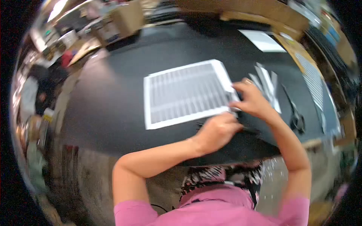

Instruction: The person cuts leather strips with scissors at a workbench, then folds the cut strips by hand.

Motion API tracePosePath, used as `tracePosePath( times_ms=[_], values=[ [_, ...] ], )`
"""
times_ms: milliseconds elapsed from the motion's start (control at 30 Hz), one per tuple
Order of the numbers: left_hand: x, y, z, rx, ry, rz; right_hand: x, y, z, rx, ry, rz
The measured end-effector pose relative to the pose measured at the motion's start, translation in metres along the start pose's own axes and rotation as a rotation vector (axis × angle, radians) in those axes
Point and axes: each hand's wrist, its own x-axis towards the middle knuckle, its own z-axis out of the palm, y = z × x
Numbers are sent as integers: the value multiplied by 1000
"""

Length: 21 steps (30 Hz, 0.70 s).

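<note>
A stack of white sheets printed with grey stripes (184, 92) lies slightly turned on the black table. My right hand (253, 100) is at its right edge, thumb and fingers curled onto the margin. A small dark spot shows by those fingertips, too blurred to name. Just below the lower right corner of the sheets, my left hand (218, 132) is closed in a fist, and whatever it holds is hidden. Thin dark shapes show on either side of that fist. Cut white paper strips (267, 84) lie beyond my right hand, with black-handled scissors (298, 121) to their right.
The black table (113, 124) spreads under everything. A white sheet (263, 40) lies at the back right, beside a cardboard strip and a striped piece (311, 83) along the right edge. A cardboard box (126, 20) stands back left. Cluttered goods line both sides.
</note>
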Motion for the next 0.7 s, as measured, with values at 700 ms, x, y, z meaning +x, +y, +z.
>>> tracePosePath(
  times_ms=[700],
  values=[
    [58,37,96,-295,441,7,-40,-53,-137,-552,-297,-148]
  ],
)
